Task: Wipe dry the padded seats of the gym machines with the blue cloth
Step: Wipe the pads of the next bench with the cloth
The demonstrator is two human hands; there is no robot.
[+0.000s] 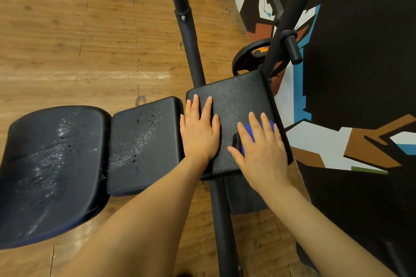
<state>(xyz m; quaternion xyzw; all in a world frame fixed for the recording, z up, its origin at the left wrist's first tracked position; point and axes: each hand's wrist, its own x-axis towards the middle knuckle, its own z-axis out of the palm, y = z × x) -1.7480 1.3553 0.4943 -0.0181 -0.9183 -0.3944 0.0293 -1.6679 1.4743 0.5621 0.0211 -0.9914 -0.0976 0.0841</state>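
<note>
The blue cloth (258, 132) lies on the right-hand pad (234, 105) of a black gym bench, pinned almost wholly out of sight beneath the person's right hand (261, 148), with only strips of blue showing between and beyond the fingers. That hand is flat, fingers straight and slightly spread, pressing the cloth down near the pad's right edge. The left hand (199, 130) rests beside it on the same pad, also flat with fingers straight, palm on the bare textured vinyl at the pad's left edge; it holds nothing. This pad looks dry, with no droplets visible on it. To the left, the middle pad (144, 148) carries a band of water droplets, and the large curved seat (51, 168) at the far left is speckled with them too. A black metal frame tube (191, 47) rises from between the pads toward the far side, over a wooden floor (67, 40); a painted wall (337, 137) stands to the right. The step in hand appears to be finishing the right pad. The next move would call for sliding the cloth left onto the wet middle pad, keeping firm flat pressure through the droplets.
</note>
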